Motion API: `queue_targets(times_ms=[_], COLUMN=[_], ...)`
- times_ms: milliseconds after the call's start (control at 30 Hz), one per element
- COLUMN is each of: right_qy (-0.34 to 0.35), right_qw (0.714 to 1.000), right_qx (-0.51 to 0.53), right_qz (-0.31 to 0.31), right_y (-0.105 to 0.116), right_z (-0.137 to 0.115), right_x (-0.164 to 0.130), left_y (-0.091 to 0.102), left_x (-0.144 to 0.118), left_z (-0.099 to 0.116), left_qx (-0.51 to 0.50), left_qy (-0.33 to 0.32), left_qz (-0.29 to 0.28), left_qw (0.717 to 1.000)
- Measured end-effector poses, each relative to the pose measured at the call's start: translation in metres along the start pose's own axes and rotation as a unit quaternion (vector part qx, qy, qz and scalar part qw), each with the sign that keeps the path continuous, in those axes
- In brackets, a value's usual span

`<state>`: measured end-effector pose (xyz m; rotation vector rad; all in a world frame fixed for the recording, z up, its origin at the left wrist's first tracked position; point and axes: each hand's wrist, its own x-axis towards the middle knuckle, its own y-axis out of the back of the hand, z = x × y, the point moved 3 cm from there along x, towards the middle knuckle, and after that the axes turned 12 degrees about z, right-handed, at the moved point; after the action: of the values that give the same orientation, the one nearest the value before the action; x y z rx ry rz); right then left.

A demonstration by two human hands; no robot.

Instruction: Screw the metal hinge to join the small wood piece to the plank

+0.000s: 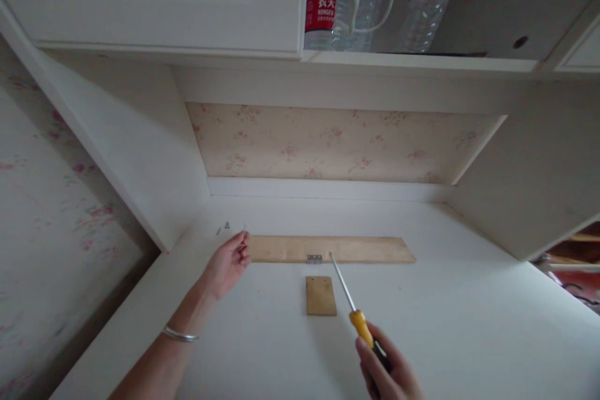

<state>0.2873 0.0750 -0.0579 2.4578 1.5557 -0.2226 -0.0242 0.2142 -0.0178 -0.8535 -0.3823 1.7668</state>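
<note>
From the head view, my right hand (387, 365) was wrapped around the yellow-handled screwdriver (349, 297), whose long shaft ran up and to the left, its tip ending just right of the small metal hinge (314, 259) on the near edge of the long wooden strip (332, 249). My left hand (227, 262) sat just left of that strip's left end, fingers pinched narrow on what looked like a thin screw (244, 229), so it lay well left of the hinge while the screwdriver tip was the nearer of the two. The small wooden block (321, 295) lay on the table (469, 325) just below the hinge, apart from the strip.
</note>
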Motion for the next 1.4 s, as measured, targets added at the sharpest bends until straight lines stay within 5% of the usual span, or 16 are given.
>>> queue_targets(times_ms=[167,367,533,933,1200,1400], right_qy=[0.033,0.079,0.076,0.143,0.256,0.236], right_qw=[0.995,0.992,0.992,0.988,0.965,0.967], right_qx=[0.014,-0.012,-0.014,-0.003,-0.012,-0.044], right_qz=[-0.092,-0.1,-0.096,-0.056,-0.046,-0.081], right_y=[-0.044,-0.042,-0.034,-0.033,-0.032,-0.028], right_z=[0.008,0.011,0.014,0.012,0.014,0.006], right_x=[-0.031,-0.033,-0.029,-0.027,-0.026,-0.019], left_y=[-0.048,-0.067,-0.067,-0.072,-0.076,-0.073], left_x=[-0.055,-0.081,-0.083,-0.084,-0.091,-0.081], left_z=[-0.059,-0.096,-0.106,-0.115,-0.121,-0.129], left_qx=[-0.128,-0.213,-0.225,-0.23,-0.201,-0.137], left_qy=[0.099,0.161,0.176,0.184,0.147,0.111], left_qz=[-0.05,-0.059,-0.024,-0.04,-0.025,0.012], left_qw=[0.986,0.962,0.958,0.955,0.968,0.984])
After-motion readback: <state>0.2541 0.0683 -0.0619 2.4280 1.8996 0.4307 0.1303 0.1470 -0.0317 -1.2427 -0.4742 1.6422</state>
